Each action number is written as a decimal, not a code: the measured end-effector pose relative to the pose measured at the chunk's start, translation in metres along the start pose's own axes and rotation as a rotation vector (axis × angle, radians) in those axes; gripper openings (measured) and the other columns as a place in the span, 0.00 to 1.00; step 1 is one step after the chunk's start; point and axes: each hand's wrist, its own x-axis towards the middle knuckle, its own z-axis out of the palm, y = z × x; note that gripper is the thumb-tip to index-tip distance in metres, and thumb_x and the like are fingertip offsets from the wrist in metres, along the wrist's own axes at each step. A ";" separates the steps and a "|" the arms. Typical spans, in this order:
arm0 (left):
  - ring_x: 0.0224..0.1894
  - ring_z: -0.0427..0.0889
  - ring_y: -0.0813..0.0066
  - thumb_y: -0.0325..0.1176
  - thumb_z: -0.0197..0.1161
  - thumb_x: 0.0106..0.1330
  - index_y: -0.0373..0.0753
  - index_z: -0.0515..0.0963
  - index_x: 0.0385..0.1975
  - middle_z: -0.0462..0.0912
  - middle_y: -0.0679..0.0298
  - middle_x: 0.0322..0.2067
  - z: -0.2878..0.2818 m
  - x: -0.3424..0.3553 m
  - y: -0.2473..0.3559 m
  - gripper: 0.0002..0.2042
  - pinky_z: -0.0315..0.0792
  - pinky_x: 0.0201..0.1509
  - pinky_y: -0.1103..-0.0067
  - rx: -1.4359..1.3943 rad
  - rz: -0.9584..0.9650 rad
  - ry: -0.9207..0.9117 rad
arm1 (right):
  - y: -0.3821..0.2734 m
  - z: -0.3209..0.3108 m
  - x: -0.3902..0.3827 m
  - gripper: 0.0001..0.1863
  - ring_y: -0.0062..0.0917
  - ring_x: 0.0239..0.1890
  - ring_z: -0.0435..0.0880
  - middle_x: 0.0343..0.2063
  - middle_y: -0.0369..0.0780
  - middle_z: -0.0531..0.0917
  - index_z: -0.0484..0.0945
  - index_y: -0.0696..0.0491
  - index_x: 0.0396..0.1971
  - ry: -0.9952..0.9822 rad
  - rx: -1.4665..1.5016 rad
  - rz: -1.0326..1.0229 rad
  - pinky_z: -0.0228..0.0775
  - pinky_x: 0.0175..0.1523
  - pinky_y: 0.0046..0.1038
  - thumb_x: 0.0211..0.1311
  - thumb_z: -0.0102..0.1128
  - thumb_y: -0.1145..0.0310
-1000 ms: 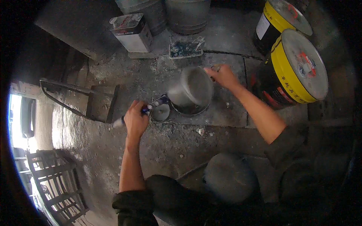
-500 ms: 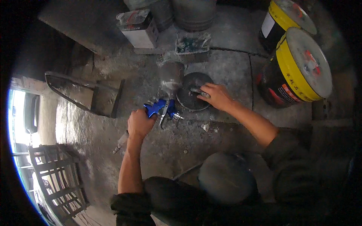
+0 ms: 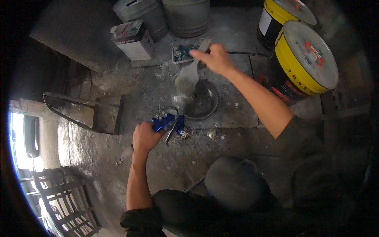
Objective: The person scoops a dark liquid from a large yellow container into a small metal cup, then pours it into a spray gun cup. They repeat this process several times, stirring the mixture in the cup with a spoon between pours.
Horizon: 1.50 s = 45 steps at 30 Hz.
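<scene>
My left hand point(image 3: 146, 137) is closed round a blue spray gun point(image 3: 167, 121) with a silver nozzle and trigger. A greyish cup point(image 3: 183, 98) sits on the gun, partly blurred. My right hand point(image 3: 215, 59), closed, grips the pale handle of a wide flat brush point(image 3: 192, 70). The brush points down over the cup, and its bristle end is smeared by motion; whether it touches the cup, I cannot tell. Beneath and beside them on the floor lies a round dark basin point(image 3: 213, 104), partly hidden by the cup and brush.
A small tray point(image 3: 179, 60) with bluish-green residue lies beyond the brush. A rectangular can point(image 3: 136, 49) and grey buckets point(image 3: 185, 17) stand at the back. Yellow-and-black drums point(image 3: 302, 79) are on the right. A dark frame panel point(image 3: 106, 114) and slatted rack point(image 3: 63, 193) are left.
My right hand has lifted the brush out of the basin and moved it up and left, over the cup. My left hand still holds the spray gun. The whole view has shifted slightly.
</scene>
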 end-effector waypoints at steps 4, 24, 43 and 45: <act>0.27 0.83 0.51 0.42 0.70 0.49 0.32 0.82 0.22 0.81 0.47 0.21 0.021 0.011 -0.031 0.16 0.75 0.33 0.65 -0.138 0.071 -0.050 | -0.013 0.003 -0.019 0.24 0.22 0.20 0.80 0.15 0.36 0.80 0.82 0.57 0.22 0.082 0.152 -0.049 0.68 0.26 0.27 0.55 0.69 0.48; 0.16 0.72 0.81 0.31 0.67 0.61 0.39 0.75 0.33 0.77 0.66 0.22 0.027 0.004 -0.037 0.07 0.64 0.18 0.83 -1.357 -0.185 -0.343 | 0.068 0.038 -0.113 0.20 0.33 0.29 0.84 0.29 0.44 0.84 0.83 0.55 0.33 -0.015 -0.179 0.123 0.74 0.35 0.32 0.55 0.70 0.51; 0.13 0.76 0.76 0.37 0.67 0.59 0.32 0.77 0.17 0.77 0.63 0.14 0.019 -0.004 0.004 0.15 0.67 0.18 0.77 -0.916 -0.184 -0.184 | 0.000 0.025 -0.130 0.14 0.31 0.34 0.85 0.30 0.42 0.85 0.83 0.57 0.32 -0.077 0.015 -0.083 0.75 0.38 0.29 0.57 0.68 0.60; 0.14 0.77 0.76 0.36 0.68 0.58 0.30 0.77 0.17 0.77 0.62 0.14 0.023 -0.003 -0.004 0.15 0.69 0.19 0.76 -0.788 -0.174 -0.133 | -0.029 0.018 -0.119 0.14 0.26 0.32 0.85 0.29 0.41 0.86 0.83 0.57 0.31 -0.103 0.179 -0.108 0.74 0.38 0.26 0.59 0.67 0.60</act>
